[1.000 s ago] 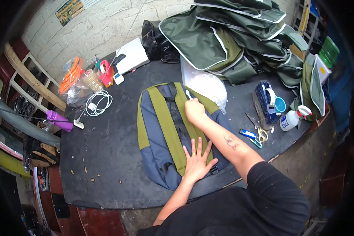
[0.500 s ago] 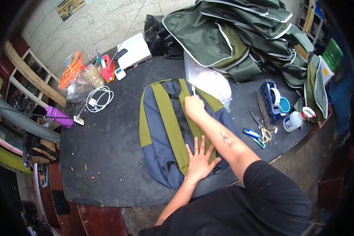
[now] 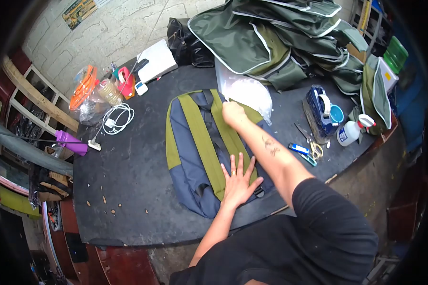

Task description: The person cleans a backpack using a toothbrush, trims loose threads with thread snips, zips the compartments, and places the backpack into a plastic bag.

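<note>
A navy and olive backpack [image 3: 181,142] lies flat on the black table [image 3: 123,190], its two olive straps facing up. My left hand [image 3: 238,183] rests on the lower part of the straps with its fingers spread, and a ring shows on one finger. Near the top right of the backpack, my right hand [image 3: 234,114] is closed in a fist around a small white tool, of which only a tip shows above the fingers. What the tool is cannot be made out.
Green bags with white edging [image 3: 252,47] are piled at the back right. A blue tape dispenser [image 3: 314,114], spray bottle [image 3: 349,133] and scissors [image 3: 316,150] stand or lie to the right. A white cable [image 3: 119,118] and purple bottle [image 3: 71,142] are at the left.
My right hand stays near the top right of the backpack, and less of the white tool shows above it. My left hand keeps its place on the straps. The view has shifted slightly.
</note>
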Tool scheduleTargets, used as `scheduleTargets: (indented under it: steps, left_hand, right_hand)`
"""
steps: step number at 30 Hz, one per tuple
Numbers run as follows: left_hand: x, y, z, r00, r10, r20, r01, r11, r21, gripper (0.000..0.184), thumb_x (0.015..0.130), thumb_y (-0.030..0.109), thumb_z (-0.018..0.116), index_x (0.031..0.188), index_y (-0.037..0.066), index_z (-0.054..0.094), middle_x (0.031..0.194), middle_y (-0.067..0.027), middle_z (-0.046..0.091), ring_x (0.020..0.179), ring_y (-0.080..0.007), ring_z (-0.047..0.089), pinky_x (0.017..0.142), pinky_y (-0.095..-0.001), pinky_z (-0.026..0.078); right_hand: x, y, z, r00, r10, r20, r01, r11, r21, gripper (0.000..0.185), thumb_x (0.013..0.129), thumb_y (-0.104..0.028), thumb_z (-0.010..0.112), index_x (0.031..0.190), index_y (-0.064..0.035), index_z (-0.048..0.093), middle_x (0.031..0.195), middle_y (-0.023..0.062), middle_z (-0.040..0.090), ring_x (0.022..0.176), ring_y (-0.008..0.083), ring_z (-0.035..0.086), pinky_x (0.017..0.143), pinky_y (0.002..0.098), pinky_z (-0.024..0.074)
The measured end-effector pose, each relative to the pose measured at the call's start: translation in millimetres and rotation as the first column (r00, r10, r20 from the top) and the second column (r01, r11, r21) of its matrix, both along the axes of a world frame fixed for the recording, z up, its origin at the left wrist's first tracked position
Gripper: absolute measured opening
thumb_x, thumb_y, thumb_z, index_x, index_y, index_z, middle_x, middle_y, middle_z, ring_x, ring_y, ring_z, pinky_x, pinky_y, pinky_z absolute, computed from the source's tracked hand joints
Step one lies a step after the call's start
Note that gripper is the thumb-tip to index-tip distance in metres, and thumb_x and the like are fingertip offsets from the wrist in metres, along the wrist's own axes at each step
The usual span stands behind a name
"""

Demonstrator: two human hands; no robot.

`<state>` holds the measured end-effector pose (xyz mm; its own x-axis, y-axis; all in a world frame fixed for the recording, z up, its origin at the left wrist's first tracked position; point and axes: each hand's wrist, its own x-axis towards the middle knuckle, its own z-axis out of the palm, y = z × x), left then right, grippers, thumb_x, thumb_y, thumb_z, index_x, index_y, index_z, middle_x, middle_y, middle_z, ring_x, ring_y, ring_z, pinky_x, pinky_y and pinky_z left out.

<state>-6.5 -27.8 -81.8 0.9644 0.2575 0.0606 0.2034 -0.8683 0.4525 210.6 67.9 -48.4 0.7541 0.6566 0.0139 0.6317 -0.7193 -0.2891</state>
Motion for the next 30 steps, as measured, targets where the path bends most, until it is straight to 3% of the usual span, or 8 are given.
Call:
scheduleTargets:
  steps: [3, 5, 7, 8, 11, 14, 17, 30]
  left_hand:
    - [4.7, 2.6, -0.5, 1.0, 0.008, 0.003, -0.008, 0.999, 0.038, 0.069, 0.09, 0.056, 0.043, 0.146, 0.019, 0.029, 0.154, -0.0198, 0.009, 0.142, -0.0394, -0.001, 0.107, -0.0643, -0.004]
    - [1.9, 1.6, -0.7, 1.0, 0.003, 0.001, -0.003, 0.999, 0.043, 0.069, 0.09, 0.056, 0.043, 0.147, 0.02, 0.027, 0.154, -0.02, 0.009, 0.142, -0.0394, -0.001, 0.107, -0.0641, -0.004]
    - [3.7, 2.4, 0.8, 1.0, 0.007, 0.017, -0.008, 0.997, 0.078, 0.07, 0.09, 0.056, 0.042, 0.148, 0.021, 0.023, 0.154, -0.0203, 0.008, 0.142, -0.0392, -0.002, 0.107, -0.0637, -0.004]
    - [4.2, 3.3, 1.5, 1.0, 0.004, 0.014, -0.005, 0.997, 0.074, 0.07, 0.09, 0.056, 0.042, 0.148, 0.021, 0.023, 0.154, -0.0203, 0.008, 0.142, -0.0392, -0.002, 0.107, -0.0637, -0.004]
    - [4.0, 1.7, 2.1, 1.0, 0.009, 0.011, -0.01, 0.997, 0.082, 0.069, 0.091, 0.056, 0.041, 0.148, 0.02, 0.025, 0.154, -0.0207, 0.008, 0.142, -0.0392, -0.002, 0.107, -0.0639, -0.005]
    - [5.0, 2.3, 0.2, 1.0, 0.003, -0.011, -0.002, 0.996, 0.085, 0.069, 0.091, 0.056, 0.04, 0.148, 0.019, 0.024, 0.154, -0.0206, 0.008, 0.142, -0.0393, -0.003, 0.107, -0.0638, -0.005]
    - [4.9, 3.0, -0.1, 1.0, 0.005, -0.014, -0.003, 0.995, 0.1, 0.069, 0.092, 0.056, 0.04, 0.148, 0.019, 0.025, 0.154, -0.0207, 0.008, 0.142, -0.0393, -0.003, 0.107, -0.0638, -0.005]
    - [8.3, 1.9, 1.8, 0.994, 0.016, 0.107, -0.021, 0.999, 0.044, 0.065, 0.091, 0.053, 0.044, 0.145, 0.017, 0.032, 0.153, -0.0204, 0.013, 0.142, -0.0398, 0.003, 0.107, -0.064, -0.002]
  right_hand:
    - [19.9, -28.8, 42.9, 0.977, 0.176, -0.117, -0.185, 0.98, -0.069, 0.023, 0.082, -0.008, 0.051, 0.096, -0.0008, 0.068, 0.101, 0.0241, 0.065, 0.096, 0.0349, 0.065, 0.08, 0.0402, 0.0529]
    - [12.0, -85.5, 101.3, 0.988, 0.131, -0.086, -0.138, 0.987, -0.086, 0.023, 0.083, -0.012, 0.05, 0.095, 0.0001, 0.066, 0.098, 0.0236, 0.064, 0.094, 0.0345, 0.065, 0.08, 0.0406, 0.0523]
    - [-18.4, -148.9, 120.7, 0.943, 0.017, 0.332, -0.105, 0.963, 0.249, 0.021, 0.083, -0.012, 0.051, 0.092, 0.0, 0.065, 0.092, 0.0221, 0.063, 0.087, 0.0352, 0.066, 0.074, 0.0444, 0.0531]
    - [-44.4, -165.2, 126.6, 0.953, 0.032, 0.3, -0.081, 0.985, 0.154, 0.019, 0.083, -0.012, 0.051, 0.09, -0.0007, 0.065, 0.09, 0.0215, 0.062, 0.085, 0.035, 0.066, 0.071, 0.045, 0.0534]
    - [-77.3, -172.6, 62.7, 0.991, 0.097, 0.092, -0.079, 0.98, -0.182, 0.016, 0.081, -0.01, 0.052, 0.086, -0.0009, 0.064, 0.09, 0.0223, 0.061, 0.079, 0.0343, 0.067, 0.064, 0.0432, 0.0548]
    - [-71.8, -160.7, 4.2, 0.991, -0.011, 0.13, 0.01, 1.0, 0.011, 0.02, 0.08, -0.012, 0.055, 0.09, 0.0022, 0.065, 0.093, 0.0248, 0.061, 0.081, 0.0354, 0.067, 0.065, 0.0409, 0.0559]
    - [-95.7, -159.4, 18.8, 0.994, 0.085, 0.075, -0.069, 0.978, -0.197, 0.022, 0.08, -0.012, 0.055, 0.091, 0.0049, 0.065, 0.095, 0.0265, 0.061, 0.081, 0.0356, 0.067, 0.066, 0.0418, 0.0562]
    - [-38.6, -157.9, 18.9, 0.989, 0.115, 0.089, -0.102, 0.985, -0.14, 0.02, 0.081, -0.009, 0.052, 0.089, 0.0004, 0.068, 0.086, 0.0218, 0.064, 0.083, 0.0351, 0.067, 0.072, 0.0433, 0.055]
